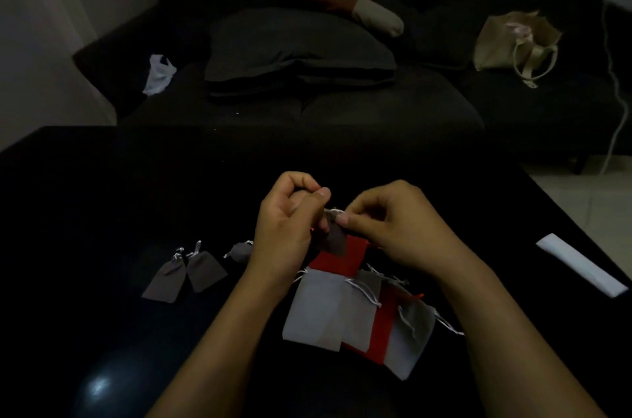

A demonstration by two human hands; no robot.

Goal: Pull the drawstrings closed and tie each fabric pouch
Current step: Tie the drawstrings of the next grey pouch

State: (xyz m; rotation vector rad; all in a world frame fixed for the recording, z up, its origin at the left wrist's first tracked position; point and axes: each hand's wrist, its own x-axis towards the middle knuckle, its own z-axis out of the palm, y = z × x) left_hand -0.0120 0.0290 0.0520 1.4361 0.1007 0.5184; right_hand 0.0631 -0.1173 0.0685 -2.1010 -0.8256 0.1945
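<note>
A small dark grey pouch hangs between my hands above the black table. My left hand pinches its white drawstring up at the thumb and fingertips. My right hand pinches the string at the pouch's gathered top. Below my hands lies a loose pile of grey pouches and red pouches with open tops and trailing strings. To the left, three small grey pouches lie side by side with their necks gathered.
A white folded strip lies near the table's right edge. Beyond the table stands a dark sofa with cushions, a beige tote bag and a white plastic bag. A white cable hangs at the right.
</note>
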